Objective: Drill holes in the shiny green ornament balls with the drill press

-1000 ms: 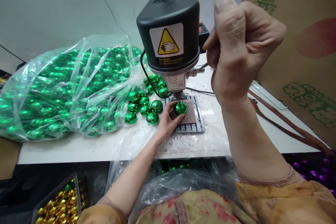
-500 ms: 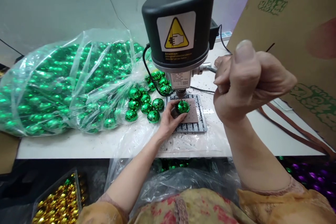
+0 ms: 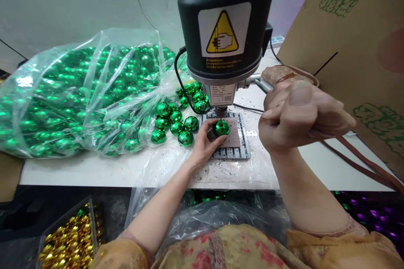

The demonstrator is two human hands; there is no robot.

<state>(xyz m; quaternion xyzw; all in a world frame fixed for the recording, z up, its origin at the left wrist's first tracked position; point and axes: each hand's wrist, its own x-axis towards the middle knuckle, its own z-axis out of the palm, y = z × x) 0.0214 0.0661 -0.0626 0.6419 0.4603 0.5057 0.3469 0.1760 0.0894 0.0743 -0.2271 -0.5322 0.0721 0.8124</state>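
Note:
My left hand [image 3: 205, 141] grips a shiny green faceted ball [image 3: 221, 127] between thumb and fingers. The ball rests on a small brown board [image 3: 232, 136] on the metal base plate [image 3: 246, 149] of a black drill press [image 3: 225, 21]. The drill chuck [image 3: 221, 112] is just above the ball, with the thin bit at its top. My right hand [image 3: 299, 113] is closed round the end of the press's metal lever [image 3: 263, 85], raised to the right of the machine. Dark shavings are scattered over the plate.
Left of the press, several loose green balls [image 3: 177, 127] lie beside a big clear bag of green balls [image 3: 78, 96]. A cardboard box [image 3: 362, 50], a patterned bag [image 3: 284, 76] and brown straps [image 3: 360, 159] are at the right. Below the table edge sits a bin of gold balls [image 3: 67, 239].
My right hand has come slightly down with the lever, uncovering the patterned bag behind it. The press looks larger and shifted right in view. My left hand still holds the ball.

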